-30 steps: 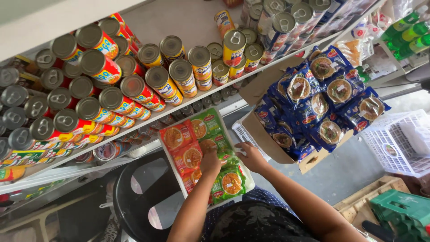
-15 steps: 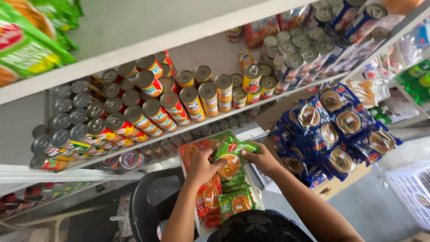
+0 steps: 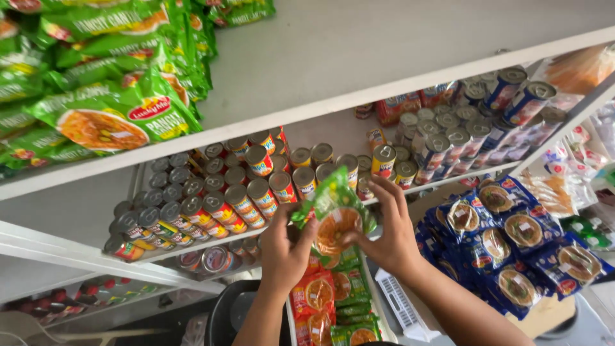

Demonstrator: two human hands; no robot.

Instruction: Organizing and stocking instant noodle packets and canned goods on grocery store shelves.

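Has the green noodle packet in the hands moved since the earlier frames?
Yes. The green noodle packet has risen out of the box below, and both hands now hold it level with the shelf of cans.

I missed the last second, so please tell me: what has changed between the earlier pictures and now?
Both hands, left and right, took one green packet from the box and raised it toward the shelves. The cans and blue packets stayed as before.
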